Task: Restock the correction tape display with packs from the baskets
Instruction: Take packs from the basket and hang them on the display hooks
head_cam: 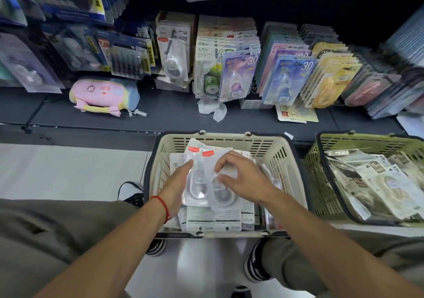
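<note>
On the pale floor [68, 171] at the bottom of the frame, both hands reach into a beige basket [284, 160] heaped with white correction tape packs. The left hand [176, 190] and right hand [243, 178] pinch the edges of two clear blister packs [206, 183] on top. A green basket [321, 194] of packs sits right, before the dark shelf [172, 112] of upright packs [238, 73] and a pink pouch [103, 93].
</note>
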